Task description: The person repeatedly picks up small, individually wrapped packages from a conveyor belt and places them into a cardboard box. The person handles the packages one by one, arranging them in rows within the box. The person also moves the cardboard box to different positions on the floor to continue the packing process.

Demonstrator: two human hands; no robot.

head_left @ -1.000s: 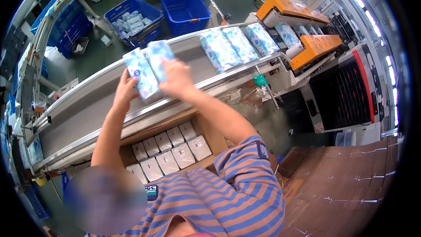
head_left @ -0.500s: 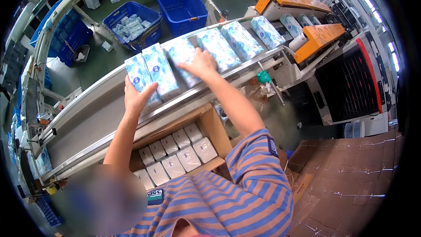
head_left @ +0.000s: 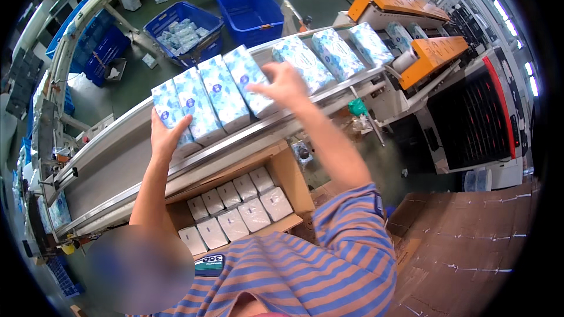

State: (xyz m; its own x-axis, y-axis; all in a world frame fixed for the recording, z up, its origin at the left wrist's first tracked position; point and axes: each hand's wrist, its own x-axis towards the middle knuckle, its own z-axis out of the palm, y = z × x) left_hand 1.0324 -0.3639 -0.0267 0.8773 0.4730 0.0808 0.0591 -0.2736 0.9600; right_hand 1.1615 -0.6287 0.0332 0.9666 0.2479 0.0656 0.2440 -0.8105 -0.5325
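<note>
A row of tissue packs, pale with blue-green print, lies on the conveyor belt [head_left: 108,170]. My left hand [head_left: 167,136] grips the near end of the leftmost tissue pack [head_left: 168,107], thumb over its top and fingers along its left side. Against it lie a second pack [head_left: 197,105] and a third [head_left: 222,95], side by side. My right hand [head_left: 286,87], slightly blurred, is at the right side of the fourth pack [head_left: 249,77], thumb over its top and fingers apart. More packs [head_left: 338,54] lie farther right, spaced apart.
Below the belt, an open cardboard box [head_left: 296,185] holds white-wrapped packs in rows. Beyond the belt stand a blue basket [head_left: 214,29] of small packs and another blue basket [head_left: 249,17]. Orange machine guards [head_left: 440,58] flank the belt's right end. Flattened cardboard [head_left: 464,240] lies at lower right.
My left hand and the packs beside it have moved left along the belt. A fourth pack now adjoins the row, with my right hand slightly farther right. Another pack has emerged from the guards.
</note>
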